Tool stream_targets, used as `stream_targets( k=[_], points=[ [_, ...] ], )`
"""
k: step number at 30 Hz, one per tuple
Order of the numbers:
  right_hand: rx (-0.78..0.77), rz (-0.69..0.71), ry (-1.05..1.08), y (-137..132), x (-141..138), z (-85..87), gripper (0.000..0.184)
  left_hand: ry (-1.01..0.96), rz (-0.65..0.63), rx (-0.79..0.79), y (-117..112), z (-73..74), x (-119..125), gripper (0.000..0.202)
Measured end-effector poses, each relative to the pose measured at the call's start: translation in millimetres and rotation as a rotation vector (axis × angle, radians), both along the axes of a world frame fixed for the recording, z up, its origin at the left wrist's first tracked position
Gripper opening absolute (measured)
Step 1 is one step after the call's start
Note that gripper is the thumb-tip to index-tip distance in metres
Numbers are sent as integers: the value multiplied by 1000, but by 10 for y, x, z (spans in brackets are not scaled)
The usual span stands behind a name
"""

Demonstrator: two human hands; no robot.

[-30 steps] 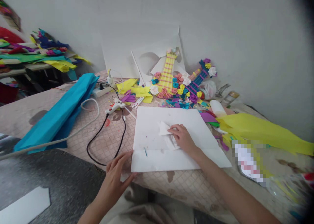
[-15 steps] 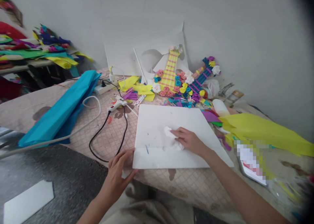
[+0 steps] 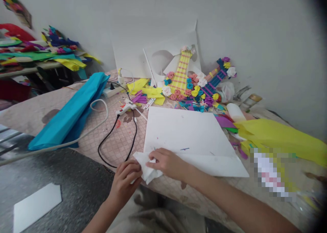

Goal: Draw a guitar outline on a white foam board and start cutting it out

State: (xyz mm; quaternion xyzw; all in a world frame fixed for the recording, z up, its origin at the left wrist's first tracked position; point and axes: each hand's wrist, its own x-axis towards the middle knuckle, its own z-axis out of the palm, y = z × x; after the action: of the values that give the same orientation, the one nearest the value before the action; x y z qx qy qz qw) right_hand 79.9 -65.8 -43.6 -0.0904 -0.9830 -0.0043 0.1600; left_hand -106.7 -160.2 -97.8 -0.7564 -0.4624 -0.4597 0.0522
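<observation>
A white board point(image 3: 184, 130) lies flat on the table in front of me, with a few small coloured scraps on it. A crumpled white tissue point(image 3: 148, 173) covers its near left corner. My right hand point(image 3: 167, 163) is closed on the tissue, thumb and fingers pinching it. My left hand point(image 3: 127, 175) has its fingers curled together at the tissue's left edge and seems to grip it; the fingertips are partly hidden. A white glue gun point(image 3: 126, 107) with a black cord rests on the cloth to the left of the board.
Blue crepe paper point(image 3: 68, 113) lies at the left, yellow crepe paper point(image 3: 278, 137) at the right. Behind the board stand a yellow guitar-shaped craft point(image 3: 182, 74) and a blue one point(image 3: 216, 79) with paper flowers. A white cable point(image 3: 84, 136) crosses the left side. A phone-like object, blurred out, sits at right.
My right hand has carried the tissue left and nearer, from the board's middle to its near left corner. My left hand now meets the tissue there. The view has shifted slightly.
</observation>
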Motion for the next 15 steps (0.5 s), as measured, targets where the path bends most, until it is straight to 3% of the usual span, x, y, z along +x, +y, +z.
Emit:
stream_targets(
  k=[3, 6, 10, 12, 15],
  points=[
    [17, -59, -16, 239, -10, -55, 21, 14, -3, -13, 10, -13, -1, 12],
    [11, -218, -5, 645, 38, -81, 24, -2, 7, -16, 20, -17, 4, 14],
    [-28, -321, 44, 1105, 217, 46, 33, -15, 12, -21, 12, 0, 15, 11],
    [-64, -296, 104, 1129, 347, 177, 42, -16, 31, -29, 1, 14, 24, 9],
    [-117, -205, 204, 884, 551, 344, 51, -4, 53, -48, -11, 36, 39, 7]
  ],
)
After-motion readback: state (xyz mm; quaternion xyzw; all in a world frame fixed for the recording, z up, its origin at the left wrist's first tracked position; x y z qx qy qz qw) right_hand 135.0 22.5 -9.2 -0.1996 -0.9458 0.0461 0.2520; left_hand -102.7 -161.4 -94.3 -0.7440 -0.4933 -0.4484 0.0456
